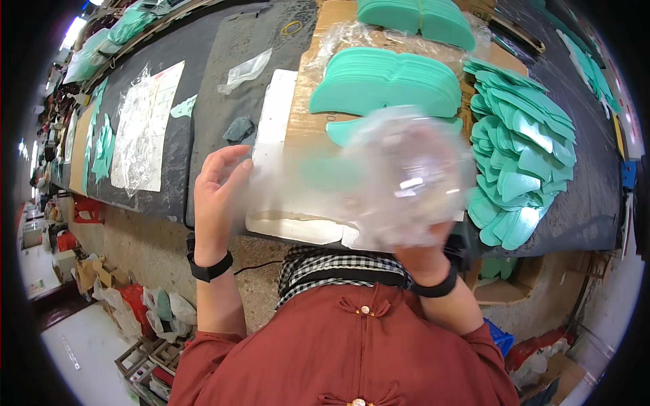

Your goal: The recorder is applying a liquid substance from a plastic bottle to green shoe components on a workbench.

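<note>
A crumpled clear plastic bag [409, 179], smeared by motion, hangs over the front of the table in front of me. My right hand [425, 260] grips it from below, its fingers mostly hidden behind the plastic. To the left, my left hand [220, 186] is raised at the table's edge, thumb and bent fingers apart, with nothing visible between them. Between the hands runs a blurred, see-through greenish streak [328, 172]; what it is I cannot make out. Just beyond the bag lie a single green curved piece [342, 128] and a neat stack of green pieces [386, 84].
A leaning pile of loose green pieces [521, 155] stands at the right. Another bundled stack [420, 20] sits farther back on cardboard [305, 115]. Leftward lie a dark cloth scrap [239, 130], a clear plastic scrap [247, 71] and a plastic-covered sheet [145, 128].
</note>
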Motion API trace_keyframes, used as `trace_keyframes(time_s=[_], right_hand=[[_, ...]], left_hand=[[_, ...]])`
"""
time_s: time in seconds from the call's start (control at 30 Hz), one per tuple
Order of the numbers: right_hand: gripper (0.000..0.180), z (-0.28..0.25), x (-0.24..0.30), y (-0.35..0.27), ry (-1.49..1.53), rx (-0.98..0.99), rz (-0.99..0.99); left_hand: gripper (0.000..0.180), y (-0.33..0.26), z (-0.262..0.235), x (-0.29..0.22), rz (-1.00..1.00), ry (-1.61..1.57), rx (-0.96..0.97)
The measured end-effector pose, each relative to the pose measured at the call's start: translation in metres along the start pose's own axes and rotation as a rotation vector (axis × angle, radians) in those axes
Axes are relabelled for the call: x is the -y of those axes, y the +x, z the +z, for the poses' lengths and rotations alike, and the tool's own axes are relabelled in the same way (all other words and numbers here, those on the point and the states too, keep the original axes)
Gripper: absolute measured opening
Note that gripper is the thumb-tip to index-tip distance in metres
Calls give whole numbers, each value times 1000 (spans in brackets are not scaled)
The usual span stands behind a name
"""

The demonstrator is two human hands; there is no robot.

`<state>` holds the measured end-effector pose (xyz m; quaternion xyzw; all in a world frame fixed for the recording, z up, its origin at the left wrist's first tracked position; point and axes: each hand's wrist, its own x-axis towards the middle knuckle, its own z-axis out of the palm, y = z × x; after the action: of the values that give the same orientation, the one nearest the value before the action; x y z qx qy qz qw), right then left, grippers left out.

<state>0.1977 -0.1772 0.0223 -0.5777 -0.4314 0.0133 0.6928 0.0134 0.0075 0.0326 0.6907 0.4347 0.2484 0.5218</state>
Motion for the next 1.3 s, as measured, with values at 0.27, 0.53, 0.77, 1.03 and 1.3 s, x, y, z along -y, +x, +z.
trace_keyframes(time_s=[0.27, 0.53, 0.77, 1.03, 1.3], right_hand=[[63, 46, -9, 44, -57, 182, -108], [65, 9, 1, 43, 144, 47, 37], [68, -39, -9, 29, 3, 16, 84], [55, -127, -37, -20, -680, -140, 112], [66, -124, -40, -42, -466, -195, 212]], left_hand=[[26, -5, -13, 9, 53, -48, -6], [26, 28, 26, -1, 72, 37, 87], [48, 67, 89, -1, 378, 330, 42], [51, 76, 119, -5, 511, 726, -92], [37, 74, 113, -18, 545, 541, -115]])
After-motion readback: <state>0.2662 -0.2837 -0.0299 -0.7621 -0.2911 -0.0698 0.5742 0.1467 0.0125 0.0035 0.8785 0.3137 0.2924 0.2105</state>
